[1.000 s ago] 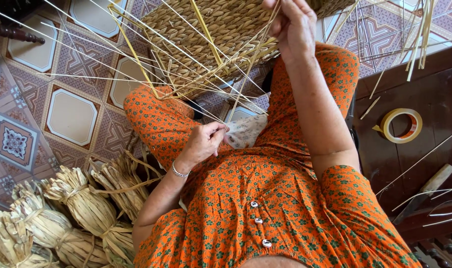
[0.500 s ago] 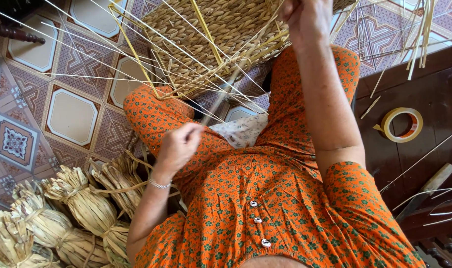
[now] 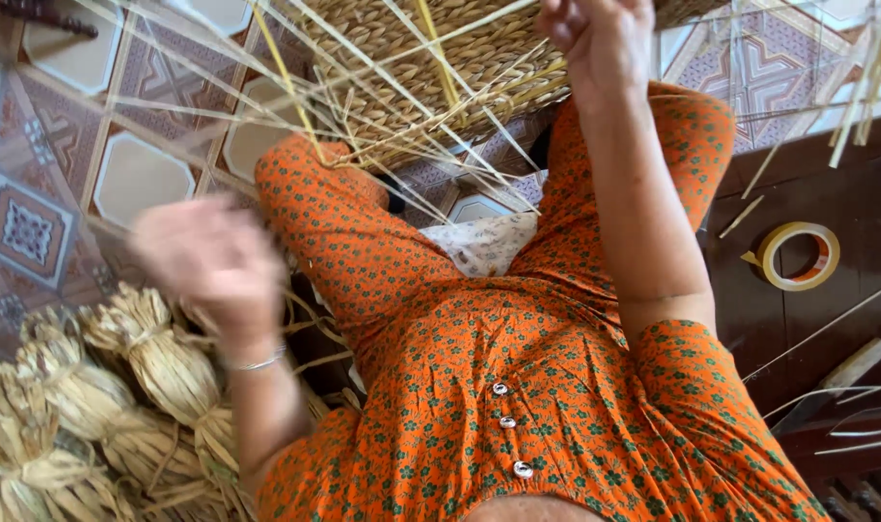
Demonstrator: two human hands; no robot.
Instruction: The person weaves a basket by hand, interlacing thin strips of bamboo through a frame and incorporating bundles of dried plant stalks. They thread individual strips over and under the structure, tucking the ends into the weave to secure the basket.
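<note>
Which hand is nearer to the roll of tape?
Right. The right hand grips the woven basket, closer to the tape roll; the blurred left hand is above the straw bundles.

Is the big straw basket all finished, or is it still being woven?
Unfinished. The tan woven straw basket has loose pale strands sticking out in every direction, and the right hand touches its edge.

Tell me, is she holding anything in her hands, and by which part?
The right hand grips the woven basket at its unfinished edge, among loose straw strands. The left hand is blurred; whether it holds anything cannot be told.
</note>
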